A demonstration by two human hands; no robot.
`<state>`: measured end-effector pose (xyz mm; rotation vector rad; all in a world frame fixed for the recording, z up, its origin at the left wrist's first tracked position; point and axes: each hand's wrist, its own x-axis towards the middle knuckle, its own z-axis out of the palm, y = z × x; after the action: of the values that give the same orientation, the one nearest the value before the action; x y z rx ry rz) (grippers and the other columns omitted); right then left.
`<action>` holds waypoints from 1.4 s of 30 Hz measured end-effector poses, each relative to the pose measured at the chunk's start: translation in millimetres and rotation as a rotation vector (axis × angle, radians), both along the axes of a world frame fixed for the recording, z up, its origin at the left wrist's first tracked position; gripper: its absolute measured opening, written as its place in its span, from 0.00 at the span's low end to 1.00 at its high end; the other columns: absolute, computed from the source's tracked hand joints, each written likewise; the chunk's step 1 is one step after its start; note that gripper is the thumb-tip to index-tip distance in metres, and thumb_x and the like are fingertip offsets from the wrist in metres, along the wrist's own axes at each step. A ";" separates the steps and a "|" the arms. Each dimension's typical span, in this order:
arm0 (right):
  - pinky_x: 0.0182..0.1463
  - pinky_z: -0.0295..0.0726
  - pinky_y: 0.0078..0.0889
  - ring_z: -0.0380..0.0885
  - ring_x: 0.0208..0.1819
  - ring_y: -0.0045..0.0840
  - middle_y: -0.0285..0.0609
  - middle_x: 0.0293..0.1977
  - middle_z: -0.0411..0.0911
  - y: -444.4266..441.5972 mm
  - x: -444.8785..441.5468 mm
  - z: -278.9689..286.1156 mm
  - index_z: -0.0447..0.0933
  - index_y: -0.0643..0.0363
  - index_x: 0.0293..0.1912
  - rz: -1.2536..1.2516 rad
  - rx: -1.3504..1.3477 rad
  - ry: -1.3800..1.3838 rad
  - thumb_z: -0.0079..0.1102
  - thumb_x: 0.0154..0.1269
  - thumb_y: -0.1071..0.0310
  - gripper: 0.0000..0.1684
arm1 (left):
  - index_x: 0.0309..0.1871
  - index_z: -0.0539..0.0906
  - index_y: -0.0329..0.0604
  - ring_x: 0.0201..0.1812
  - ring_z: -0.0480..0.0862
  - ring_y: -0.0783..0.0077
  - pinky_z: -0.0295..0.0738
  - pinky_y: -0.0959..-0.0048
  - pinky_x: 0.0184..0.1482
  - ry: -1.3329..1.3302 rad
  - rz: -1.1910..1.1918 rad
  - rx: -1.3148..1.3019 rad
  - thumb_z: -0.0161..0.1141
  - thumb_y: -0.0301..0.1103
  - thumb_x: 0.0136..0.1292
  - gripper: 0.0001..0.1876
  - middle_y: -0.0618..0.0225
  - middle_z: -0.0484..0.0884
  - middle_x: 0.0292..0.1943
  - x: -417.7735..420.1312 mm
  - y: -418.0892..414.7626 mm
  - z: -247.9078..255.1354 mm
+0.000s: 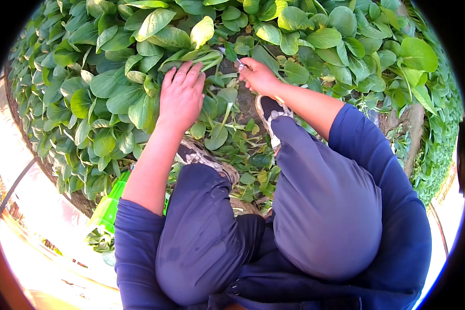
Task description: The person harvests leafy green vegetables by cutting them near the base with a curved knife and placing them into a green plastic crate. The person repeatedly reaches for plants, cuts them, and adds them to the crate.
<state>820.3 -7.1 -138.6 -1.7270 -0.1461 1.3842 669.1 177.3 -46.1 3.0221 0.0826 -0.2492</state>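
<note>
My left hand point(183, 88) has its fingers over a leafy green plant, likely bok choy point(211, 58), tilted on its side with its pale green stalks toward the right. The thumb side of that hand is partly hidden. A small knife point(237, 62) with a metal blade is gripped in my right hand point(257, 75). Its blade points up and left toward the base of the stalks, and a leaf covers part of it. I cannot tell whether the blade touches the plant.
Dense standing greens point(112, 89) surround both hands at left, ahead and right. Loose leaves and stalks point(219, 135) litter the soil between my two shoes point(273, 116). A bright green plastic container point(110, 205) stands beside my left arm. Pale sheeting point(38, 186) borders the bed at left.
</note>
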 end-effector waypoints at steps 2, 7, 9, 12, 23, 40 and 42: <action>0.29 0.75 0.26 0.73 0.27 0.19 0.37 0.34 0.77 -4.5 2.1 -5.5 0.69 0.58 0.60 0.043 0.010 -0.015 0.53 0.73 0.60 0.21 | 0.58 0.80 0.45 0.70 0.66 0.65 0.58 0.55 0.70 -0.008 0.001 0.003 0.67 0.38 0.54 0.26 0.70 0.71 0.68 2.2 -3.0 -0.5; 0.26 0.73 0.22 0.71 0.24 0.15 0.34 0.29 0.73 -51.8 -10.7 20.3 0.71 0.59 0.50 -0.029 0.091 -0.066 0.57 0.71 0.59 0.16 | 0.60 0.79 0.47 0.71 0.65 0.66 0.56 0.54 0.71 0.019 -0.033 -0.027 0.67 0.37 0.55 0.27 0.73 0.69 0.69 -2.4 -1.7 12.5; 0.25 0.72 0.19 0.70 0.23 0.12 0.32 0.28 0.72 -56.9 -8.1 23.0 0.70 0.56 0.46 -0.187 0.182 -0.018 0.61 0.69 0.58 0.15 | 0.61 0.78 0.47 0.72 0.65 0.66 0.56 0.53 0.71 0.008 -0.075 -0.094 0.67 0.37 0.56 0.27 0.75 0.69 0.70 -4.8 -8.5 26.9; 0.26 0.74 0.19 0.73 0.27 0.13 0.32 0.32 0.74 -35.2 3.2 40.9 0.71 0.55 0.50 -0.243 0.250 0.177 0.66 0.66 0.59 0.19 | 0.63 0.77 0.48 0.74 0.63 0.66 0.54 0.52 0.72 0.005 -0.131 -0.212 0.66 0.36 0.57 0.28 0.75 0.68 0.71 -15.3 -20.4 34.7; 0.27 0.73 0.16 0.75 0.26 0.14 0.33 0.32 0.76 -52.5 -4.1 103.2 0.71 0.57 0.48 -0.022 0.401 0.395 0.65 0.68 0.61 0.17 | 0.52 0.78 0.44 0.43 0.85 0.63 0.70 0.55 0.61 0.063 -0.028 -0.170 0.69 0.32 0.47 0.25 0.65 0.80 0.39 16.6 -67.2 77.3; 0.42 0.74 0.45 0.78 0.37 0.48 0.53 0.34 0.79 15.0 0.5 21.8 0.71 0.60 0.49 0.106 0.098 -0.400 0.52 0.71 0.63 0.13 | 0.42 0.81 0.43 0.35 0.88 0.60 0.81 0.63 0.39 0.264 0.112 0.170 0.64 0.27 0.50 0.13 0.54 0.74 0.63 32.3 20.1 20.2; 0.41 0.74 0.46 0.78 0.36 0.48 0.53 0.33 0.78 21.6 -1.5 14.1 0.70 0.61 0.48 0.074 0.115 -0.381 0.52 0.71 0.62 0.13 | 0.46 0.80 0.43 0.35 0.88 0.61 0.80 0.63 0.39 0.258 0.125 0.173 0.65 0.29 0.50 0.17 0.56 0.72 0.63 23.7 13.7 17.9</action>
<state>818.9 14.5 -124.6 -1.8860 -0.4942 1.0619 692.8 191.0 -28.2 3.1194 0.3294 -0.6507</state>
